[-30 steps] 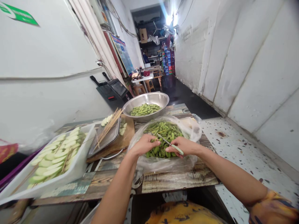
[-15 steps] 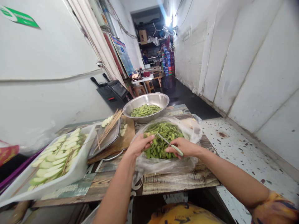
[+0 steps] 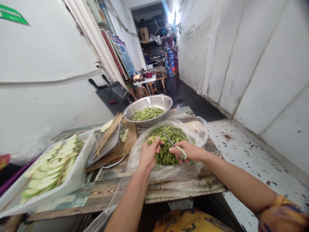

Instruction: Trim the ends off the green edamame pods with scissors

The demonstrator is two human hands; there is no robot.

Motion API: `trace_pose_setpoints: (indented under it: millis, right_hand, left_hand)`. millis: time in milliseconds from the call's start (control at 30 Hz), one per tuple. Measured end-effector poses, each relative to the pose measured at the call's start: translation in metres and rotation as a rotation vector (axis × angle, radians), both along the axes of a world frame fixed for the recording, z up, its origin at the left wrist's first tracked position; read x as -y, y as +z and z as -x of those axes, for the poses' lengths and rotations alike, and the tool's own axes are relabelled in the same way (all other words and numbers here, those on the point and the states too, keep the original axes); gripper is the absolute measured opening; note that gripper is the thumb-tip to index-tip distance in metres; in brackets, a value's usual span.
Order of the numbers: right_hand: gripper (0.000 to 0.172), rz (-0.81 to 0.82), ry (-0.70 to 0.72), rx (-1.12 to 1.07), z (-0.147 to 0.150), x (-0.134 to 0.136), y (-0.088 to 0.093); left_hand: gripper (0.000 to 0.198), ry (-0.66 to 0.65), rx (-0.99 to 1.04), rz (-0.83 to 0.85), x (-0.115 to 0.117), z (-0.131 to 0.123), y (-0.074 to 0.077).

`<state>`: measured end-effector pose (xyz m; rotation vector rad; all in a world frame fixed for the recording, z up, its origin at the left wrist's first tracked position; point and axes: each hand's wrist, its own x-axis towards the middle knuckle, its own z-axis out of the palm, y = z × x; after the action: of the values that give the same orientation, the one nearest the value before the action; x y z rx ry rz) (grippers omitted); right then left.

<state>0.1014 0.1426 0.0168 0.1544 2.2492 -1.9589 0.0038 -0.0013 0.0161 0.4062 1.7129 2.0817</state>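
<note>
Scissors (image 3: 181, 151) with pale green handles are in my right hand (image 3: 189, 150), their blades pointing up and left over the pods and parted a little. My left hand (image 3: 149, 154) is closed in a pinch on a green soybean pod (image 3: 151, 140), partly hidden by the fingers. Under both hands, a clear plastic bag (image 3: 138, 164) lies open, full of green soybean pods (image 3: 166, 157). Behind it stands a steel basin (image 3: 166, 102) with more pods (image 3: 147, 113) in it.
To the left, a white tub (image 3: 80, 175) holds skewered pale green slices (image 3: 45, 170). Bamboo skewers (image 3: 109, 132) rest across a metal tray (image 3: 117, 141), on a wooden board (image 3: 130, 137). All stand on a wood-patterned table (image 3: 116, 185). A white wall (image 3: 265, 64) runs along the right.
My left hand has moved slightly right and down, its wrist turned more upright. The scissors' blades now point more steeply upward and look more parted. The view has shifted a little.
</note>
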Motion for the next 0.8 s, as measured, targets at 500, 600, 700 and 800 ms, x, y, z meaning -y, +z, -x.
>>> trace_pose_setpoints:
  millis: [500,600,700,800]
  right_hand:
    - [0.040,0.045,-0.013,-0.024,-0.001,0.005,-0.003]
    - [0.038,0.055,-0.026,0.013,0.001,0.005,-0.009]
    - [0.038,0.063,-0.033,0.033,0.005,0.003,-0.014]
    - [0.039,0.082,-0.035,0.021,0.006,0.001,-0.014]
  left_hand:
    - [0.030,0.140,0.009,-0.102,-0.007,-0.016,-0.010]
    - [0.023,0.121,0.112,-0.098,0.000,-0.011,-0.005]
    - [0.011,0.094,0.372,-0.129,0.011,0.004,0.011]
    - [0.011,0.068,0.504,-0.206,0.015,0.033,0.042]
